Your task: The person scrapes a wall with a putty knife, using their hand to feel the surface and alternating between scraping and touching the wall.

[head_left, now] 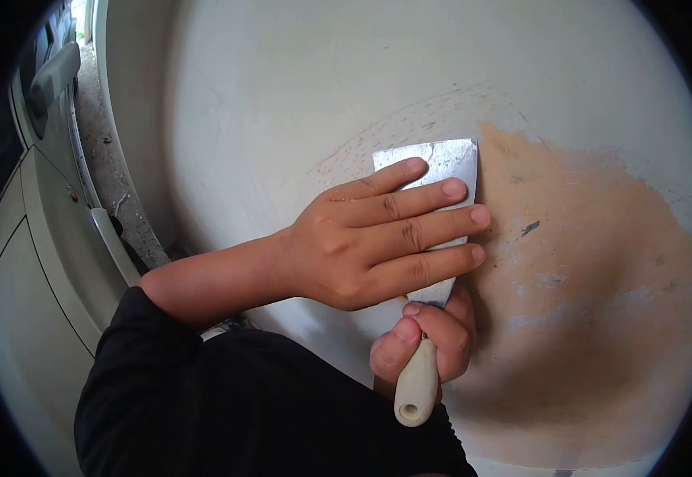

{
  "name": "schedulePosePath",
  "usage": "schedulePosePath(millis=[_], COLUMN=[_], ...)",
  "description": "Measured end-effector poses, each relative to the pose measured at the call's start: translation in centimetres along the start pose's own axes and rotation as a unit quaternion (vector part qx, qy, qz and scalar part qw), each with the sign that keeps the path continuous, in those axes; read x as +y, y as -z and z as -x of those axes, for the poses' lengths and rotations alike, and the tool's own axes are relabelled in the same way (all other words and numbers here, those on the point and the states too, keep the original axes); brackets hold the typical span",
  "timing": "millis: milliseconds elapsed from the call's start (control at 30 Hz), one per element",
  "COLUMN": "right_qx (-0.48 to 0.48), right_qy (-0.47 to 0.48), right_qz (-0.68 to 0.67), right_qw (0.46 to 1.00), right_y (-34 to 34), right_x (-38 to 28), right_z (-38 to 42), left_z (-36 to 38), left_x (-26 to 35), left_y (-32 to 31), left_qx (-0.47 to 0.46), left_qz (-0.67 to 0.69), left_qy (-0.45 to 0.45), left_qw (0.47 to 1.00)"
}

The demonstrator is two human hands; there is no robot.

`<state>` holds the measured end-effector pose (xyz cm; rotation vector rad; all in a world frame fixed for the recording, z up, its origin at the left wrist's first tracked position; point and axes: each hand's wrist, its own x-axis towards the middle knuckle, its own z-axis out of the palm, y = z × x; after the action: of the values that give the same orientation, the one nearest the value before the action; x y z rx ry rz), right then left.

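Observation:
A putty knife (pixel 467 168) with a broad metal blade and a cream handle lies against a pale grey-white surface, blade upward. My right hand (pixel 441 338) is closed round the lower blade and the top of the handle, thumb and fingers wrapped about it. Across the blade lies my left hand (pixel 362 238), back showing, fingers stretched out and spread to the right. Its fingertips reach the blade's right edge, and its thumb is hidden. Just right of the blade begins a large tan patch (pixel 584 215) with dark and greyish marks.
The pale surface (pixel 282 79) carries scratch marks above the blade. On the left stands a light-coloured car (pixel 52 238) with a side mirror (pixel 56 75). A strip of rough, littered ground (pixel 112 159) shows between the car and the surface.

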<state>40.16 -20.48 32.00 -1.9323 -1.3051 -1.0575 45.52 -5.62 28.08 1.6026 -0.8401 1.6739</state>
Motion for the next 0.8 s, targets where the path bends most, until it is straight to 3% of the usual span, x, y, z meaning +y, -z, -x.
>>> schedulePosePath(millis=[800], right_qx=[0.012], right_qy=[0.015], right_qz=[0.007], right_qw=[1.000], right_y=[-0.5], right_x=[0.2], right_z=[0.7], left_z=[-0.5], left_x=[-0.1], left_y=[1.0], left_qx=[-0.032], left_qz=[0.012], left_qy=[0.000], left_qw=[0.999])
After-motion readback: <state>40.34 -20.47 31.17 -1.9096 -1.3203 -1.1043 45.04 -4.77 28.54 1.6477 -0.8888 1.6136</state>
